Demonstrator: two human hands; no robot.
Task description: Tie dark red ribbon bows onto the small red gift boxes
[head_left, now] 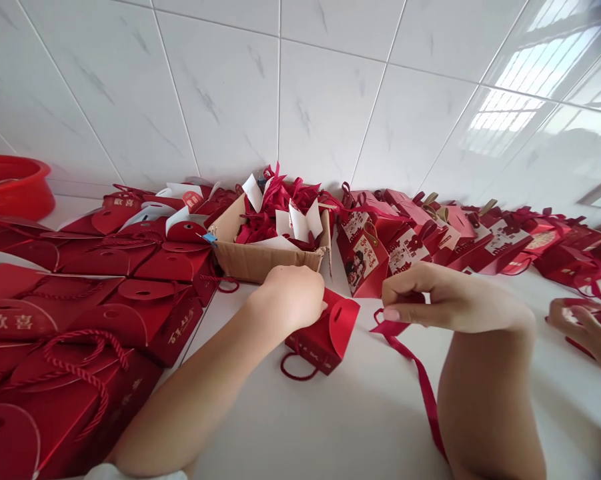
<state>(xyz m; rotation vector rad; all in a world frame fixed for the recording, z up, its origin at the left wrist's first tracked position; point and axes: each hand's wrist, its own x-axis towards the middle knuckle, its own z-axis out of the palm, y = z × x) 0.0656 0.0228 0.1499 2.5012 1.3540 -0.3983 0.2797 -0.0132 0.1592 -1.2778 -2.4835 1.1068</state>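
Observation:
My left hand (291,295) is closed over the top of a small red gift box (320,337) that stands on the white table (360,413); the box has a round flap and a cord handle. My right hand (430,297) pinches the end of a red ribbon (417,373), just right of the box. The ribbon trails down the table past my right forearm.
A cardboard box (260,257) full of red ribbons and white tags sits behind my hands. Flat red gift boxes (105,313) are piled at the left, finished ribboned boxes (430,243) line the wall at the right. Another person's hand (587,330) works at the far right. A red basin (13,187) stands far left.

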